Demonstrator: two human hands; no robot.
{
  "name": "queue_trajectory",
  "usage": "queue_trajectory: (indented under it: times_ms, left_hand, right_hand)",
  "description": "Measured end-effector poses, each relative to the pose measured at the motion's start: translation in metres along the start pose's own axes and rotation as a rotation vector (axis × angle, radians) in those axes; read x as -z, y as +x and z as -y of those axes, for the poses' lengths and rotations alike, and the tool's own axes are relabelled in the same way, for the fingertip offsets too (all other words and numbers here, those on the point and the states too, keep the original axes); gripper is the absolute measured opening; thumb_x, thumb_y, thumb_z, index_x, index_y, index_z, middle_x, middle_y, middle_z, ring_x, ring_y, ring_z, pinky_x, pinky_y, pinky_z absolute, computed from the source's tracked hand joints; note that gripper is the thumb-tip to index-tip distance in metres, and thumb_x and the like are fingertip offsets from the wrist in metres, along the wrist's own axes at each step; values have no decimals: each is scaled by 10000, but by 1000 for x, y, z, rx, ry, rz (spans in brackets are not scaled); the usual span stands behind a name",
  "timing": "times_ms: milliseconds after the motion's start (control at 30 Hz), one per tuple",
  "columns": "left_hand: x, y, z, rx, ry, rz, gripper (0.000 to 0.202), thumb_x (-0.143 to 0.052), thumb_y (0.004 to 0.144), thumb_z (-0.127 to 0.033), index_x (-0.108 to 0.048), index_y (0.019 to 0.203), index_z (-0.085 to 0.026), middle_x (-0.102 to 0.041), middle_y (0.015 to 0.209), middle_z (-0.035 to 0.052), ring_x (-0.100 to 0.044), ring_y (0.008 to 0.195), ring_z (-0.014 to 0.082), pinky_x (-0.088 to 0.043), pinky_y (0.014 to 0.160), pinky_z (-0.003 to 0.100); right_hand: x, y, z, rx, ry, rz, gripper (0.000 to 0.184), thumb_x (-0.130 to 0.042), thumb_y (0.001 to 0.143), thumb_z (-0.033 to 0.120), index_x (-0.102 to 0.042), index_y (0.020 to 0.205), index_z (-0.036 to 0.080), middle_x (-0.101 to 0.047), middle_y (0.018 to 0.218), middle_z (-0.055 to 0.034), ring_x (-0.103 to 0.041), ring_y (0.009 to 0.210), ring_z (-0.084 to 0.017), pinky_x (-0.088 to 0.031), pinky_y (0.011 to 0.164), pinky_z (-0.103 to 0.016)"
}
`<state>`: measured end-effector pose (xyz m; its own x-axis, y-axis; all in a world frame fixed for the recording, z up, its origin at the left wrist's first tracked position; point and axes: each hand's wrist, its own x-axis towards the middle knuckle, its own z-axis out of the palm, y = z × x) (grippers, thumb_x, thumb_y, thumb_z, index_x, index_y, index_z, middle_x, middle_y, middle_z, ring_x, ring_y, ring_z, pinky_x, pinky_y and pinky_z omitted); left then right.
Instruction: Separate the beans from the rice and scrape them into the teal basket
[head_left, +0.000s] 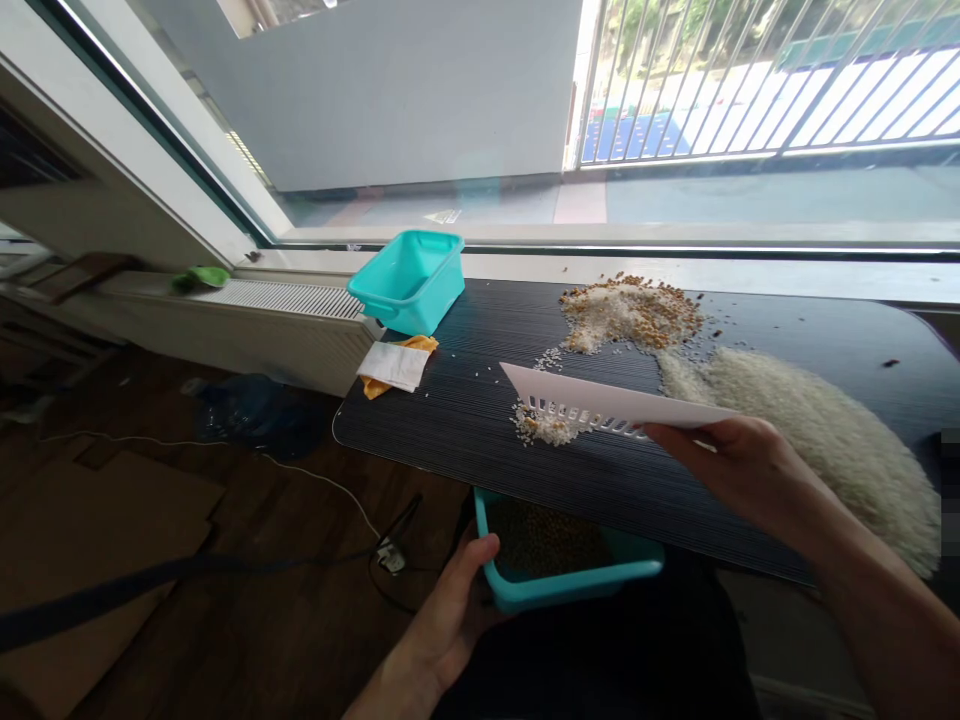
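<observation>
My right hand [727, 465] grips a flat white plastic piece with a row of slots [600, 395] by its right end, held on edge over the dark tabletop [465, 420]. Against its slotted edge lies a small heap of white grains mixed with some brown ones [551, 425]. Below the table's front edge, my left hand [461, 590] holds a turquoise tub [577, 592] by its left rim, thumb over the top. Brownish grains or pellets fill the bottom of that tub. Behind the white piece sits a mixed brown and white pile [630, 310].
A big heap of white grains [810, 430] covers the table's right part. A second turquoise tub [412, 280] stands at the back left, near a folded white and orange cloth [397, 365]. A window [420, 120] borders the back. A cable and a large blue bottle [255, 410] lie on the floor.
</observation>
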<state>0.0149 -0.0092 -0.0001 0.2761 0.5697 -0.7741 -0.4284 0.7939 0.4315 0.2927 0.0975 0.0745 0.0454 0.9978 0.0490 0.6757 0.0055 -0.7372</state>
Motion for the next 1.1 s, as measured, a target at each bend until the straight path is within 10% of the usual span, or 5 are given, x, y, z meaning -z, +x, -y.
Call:
queue_trajectory:
  times_ms: [1100]
  left_hand:
    - [-6,-2,-1,-4,8,-7,664,-675,705,-526,-535,1267,-203,-614,1292,106,-510,1228,322,-425,927,398]
  right_hand:
    - [-2,-8,5,-23,78,57,356,-643,670,517,-783,742,198,-764,702,-51,-706,645,-271,-559,585,-375]
